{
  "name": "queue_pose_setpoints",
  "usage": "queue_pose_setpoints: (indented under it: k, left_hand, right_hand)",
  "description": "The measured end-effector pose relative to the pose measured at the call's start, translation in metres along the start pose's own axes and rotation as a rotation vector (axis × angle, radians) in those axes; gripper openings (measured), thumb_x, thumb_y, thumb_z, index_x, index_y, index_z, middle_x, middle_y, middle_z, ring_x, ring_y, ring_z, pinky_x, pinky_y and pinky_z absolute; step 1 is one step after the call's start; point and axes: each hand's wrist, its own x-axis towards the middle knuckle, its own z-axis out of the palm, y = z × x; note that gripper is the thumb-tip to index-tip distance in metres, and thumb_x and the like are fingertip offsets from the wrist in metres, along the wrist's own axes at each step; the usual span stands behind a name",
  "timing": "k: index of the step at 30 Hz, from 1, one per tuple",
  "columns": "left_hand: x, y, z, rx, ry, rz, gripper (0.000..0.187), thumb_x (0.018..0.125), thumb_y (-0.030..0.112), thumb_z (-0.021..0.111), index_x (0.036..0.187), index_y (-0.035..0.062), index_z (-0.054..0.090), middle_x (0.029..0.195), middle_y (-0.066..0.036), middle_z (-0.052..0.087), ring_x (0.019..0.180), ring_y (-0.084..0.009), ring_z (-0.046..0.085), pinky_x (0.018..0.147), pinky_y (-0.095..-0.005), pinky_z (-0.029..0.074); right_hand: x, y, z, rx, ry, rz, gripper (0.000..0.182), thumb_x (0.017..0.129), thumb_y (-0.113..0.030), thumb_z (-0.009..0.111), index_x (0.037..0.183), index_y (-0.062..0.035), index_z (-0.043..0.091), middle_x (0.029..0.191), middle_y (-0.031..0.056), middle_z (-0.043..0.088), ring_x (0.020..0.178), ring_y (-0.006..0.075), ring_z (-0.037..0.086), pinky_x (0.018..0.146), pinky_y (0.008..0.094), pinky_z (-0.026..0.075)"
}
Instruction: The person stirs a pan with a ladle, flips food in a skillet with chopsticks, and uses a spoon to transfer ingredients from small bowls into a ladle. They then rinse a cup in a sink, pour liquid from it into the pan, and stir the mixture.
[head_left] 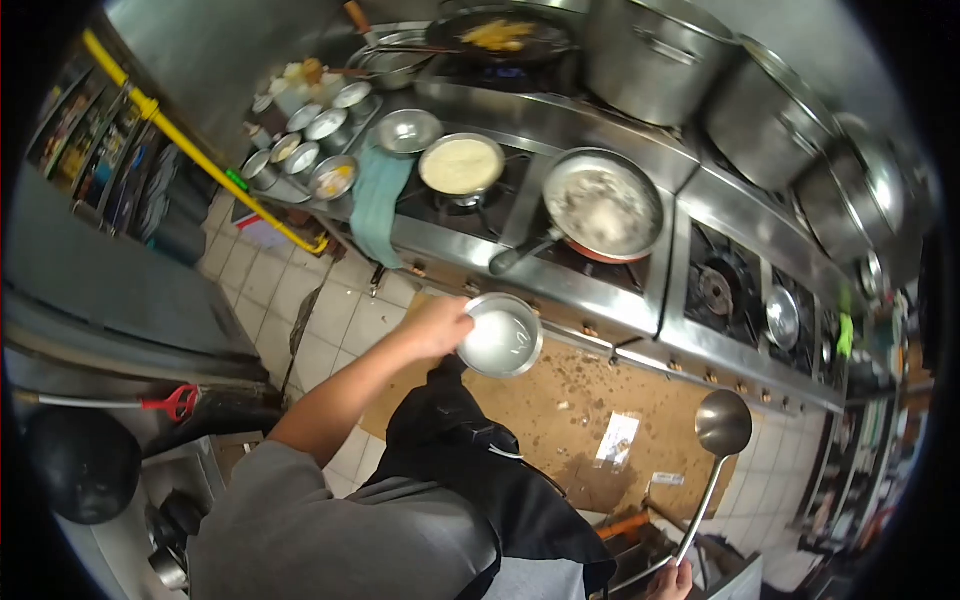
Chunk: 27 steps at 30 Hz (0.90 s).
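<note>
My left hand point(442, 326) is closed on the rim of a small metal bowl point(502, 338), held out in front of the stove. The bowl's inside looks pale, with a little whitish liquid showing. Low on the right, my right hand point(672, 580) grips the handle of a long metal ladle point(723, 424), its bowl end pointing up and away from me. On the stove beyond stands a frying pan point(605, 203) with bubbling, whitish contents, its dark handle toward me. Left of that pan, a round pan of pale yellow batter-like stuff point(462, 165) sits on a burner.
Large pots point(655, 65) line the back right. A dark wok point(515, 40) holds yellowish food. Several metal containers point(326, 125) and a teal towel point(380, 195) are at the left. A metal lid point(782, 317) rests at right. Cardboard point(560, 420) covers the floor.
</note>
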Motion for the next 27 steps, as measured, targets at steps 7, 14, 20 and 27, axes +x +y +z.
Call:
queue_pose_setpoints:
  k: [7, 14, 20, 27]
  left_hand:
    - [0.040, -0.149, -0.131, -0.388, 0.362, -0.286, 0.027, 0.091, 0.012, 0.048, 0.106, -0.0069, 0.058, 0.073, -0.015, 0.065, 0.056, -0.0195, 0.066, 0.049, -0.0318, 0.053]
    - [0.128, -0.209, -0.201, -0.559, 0.616, -0.258, 0.026, 0.090, 0.013, 0.049, 0.104, -0.0077, 0.057, 0.073, -0.015, 0.066, 0.053, -0.0185, 0.065, 0.047, -0.0339, 0.052]
    - [0.187, -0.217, -0.221, -0.674, 0.579, -0.324, 0.032, 0.093, 0.014, 0.049, 0.111, -0.0116, 0.051, 0.071, -0.017, 0.067, 0.054, -0.0203, 0.067, 0.048, -0.0361, 0.053]
    - [0.181, -0.224, -0.238, -0.400, 0.584, -0.310, 0.062, 0.094, 0.036, 0.058, 0.134, -0.0097, 0.045, 0.091, -0.025, 0.069, 0.077, -0.0317, 0.070, 0.071, -0.0401, 0.055]
  right_hand:
    - [0.030, -0.104, 0.095, -0.059, -0.397, -0.287, 0.017, 0.096, -0.023, 0.063, 0.096, -0.0058, 0.062, 0.069, -0.0049, 0.050, 0.059, 0.0061, 0.042, 0.050, 0.0229, 0.030]
    - [0.010, -0.249, 0.251, -0.286, -0.504, -0.451, 0.024, 0.097, -0.025, 0.061, 0.112, -0.0074, 0.065, 0.070, -0.0039, 0.053, 0.061, 0.0063, 0.044, 0.052, 0.0233, 0.033]
    - [0.018, -0.276, 0.348, -0.209, -0.576, -0.473, 0.030, 0.093, -0.019, 0.066, 0.114, 0.0022, 0.064, 0.068, -0.0032, 0.054, 0.052, 0.0006, 0.043, 0.044, 0.0166, 0.031]
    - [0.006, -0.289, 0.380, -0.270, -0.612, -0.422, 0.033, 0.093, -0.024, 0.068, 0.114, 0.0013, 0.064, 0.067, -0.0024, 0.054, 0.052, 0.0030, 0.044, 0.044, 0.0182, 0.033]
